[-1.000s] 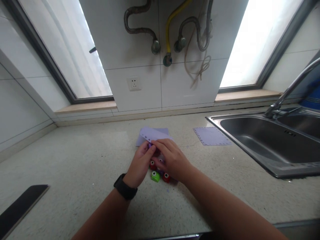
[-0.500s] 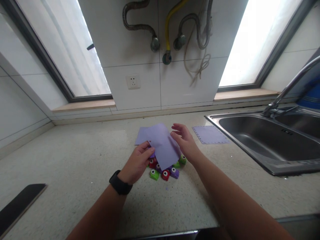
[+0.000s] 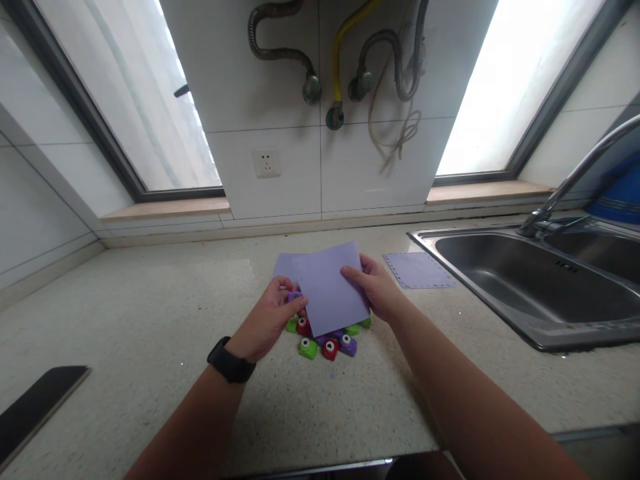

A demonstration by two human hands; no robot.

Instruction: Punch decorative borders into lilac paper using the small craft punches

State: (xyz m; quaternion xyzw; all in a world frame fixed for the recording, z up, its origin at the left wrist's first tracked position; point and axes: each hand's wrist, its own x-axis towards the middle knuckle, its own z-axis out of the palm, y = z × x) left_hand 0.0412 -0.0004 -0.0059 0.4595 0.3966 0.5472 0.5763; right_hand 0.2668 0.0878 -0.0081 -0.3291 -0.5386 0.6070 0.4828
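Note:
My right hand [image 3: 377, 285] pinches the right edge of a lilac sheet of paper [image 3: 334, 293], thumb in front and fingers behind. My left hand [image 3: 273, 310] is closed on a small purple craft punch [image 3: 294, 295] by the sheet's left edge. Whether the paper sits inside the punch's slot I cannot tell. Below the sheet, several small punches lie in a cluster, among them a green punch [image 3: 308, 348], a red punch [image 3: 330, 349] and a purple punch [image 3: 348, 344]. The paper hides part of the cluster. Another lilac sheet [image 3: 286, 264] lies behind it.
To the right, a lilac sheet with small holes along its edges [image 3: 420, 270] lies flat beside the steel sink [image 3: 493, 327]. A dark flat object [image 3: 43, 407] rests at the left on the speckled counter [image 3: 150, 320]. A tiled wall with pipes stands behind.
My right hand has gone from loosely spread beside the paper to gripping its right edge. The sheet, curled before, is now flatter and turned. My left hand still holds the purple punch.

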